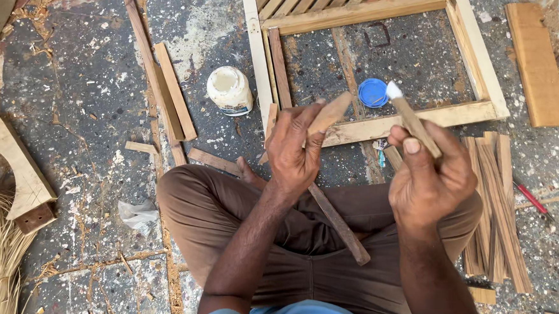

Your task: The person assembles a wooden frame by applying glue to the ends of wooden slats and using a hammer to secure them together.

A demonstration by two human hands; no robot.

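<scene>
My left hand [296,148] grips a thin wooden slat [338,224] that runs from above my fingers down across my lap. My right hand [428,177] pinches a short wooden stick [412,119] whose upper tip is coated in white glue. The two hands are raised side by side above my crossed legs. Just beyond them on the floor stand a white glue jar [229,89] and its blue lid [373,92]. A wooden frame [383,125] with slats fitted at its far end lies in front of me.
A bundle of thin wooden slats [497,200] lies by my right knee, with a red pencil [531,197] beside it. Loose wood strips [168,90] lie to the left, a flat board [538,62] at the far right, a curved wooden piece [11,159] and straw at the left edge.
</scene>
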